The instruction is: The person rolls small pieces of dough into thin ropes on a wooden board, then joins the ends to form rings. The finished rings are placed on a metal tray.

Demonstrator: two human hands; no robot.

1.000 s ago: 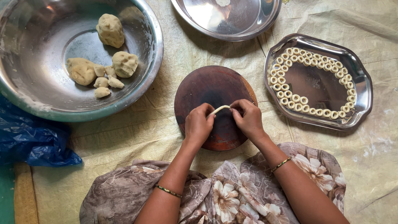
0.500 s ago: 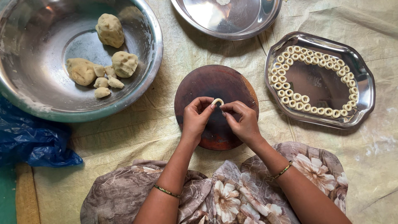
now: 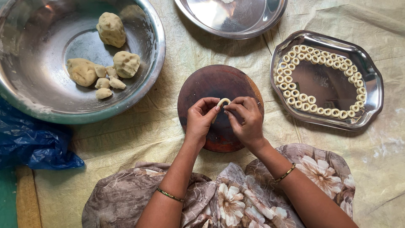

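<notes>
Left hand (image 3: 201, 119), right hand (image 3: 246, 119) pinch soft pale dough loop (image 3: 223, 101) over round wooden board (image 3: 211, 82).

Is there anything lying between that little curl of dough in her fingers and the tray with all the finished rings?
Nothing visible does. The dough ring is pinched between the left hand and right hand over the round wooden board. Between it and the steel tray lies only bare cloth.

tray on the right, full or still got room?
Still room. The scalloped steel tray holds dough rings mostly lining its rim, doubled along the left side; its middle is bare metal.
</notes>
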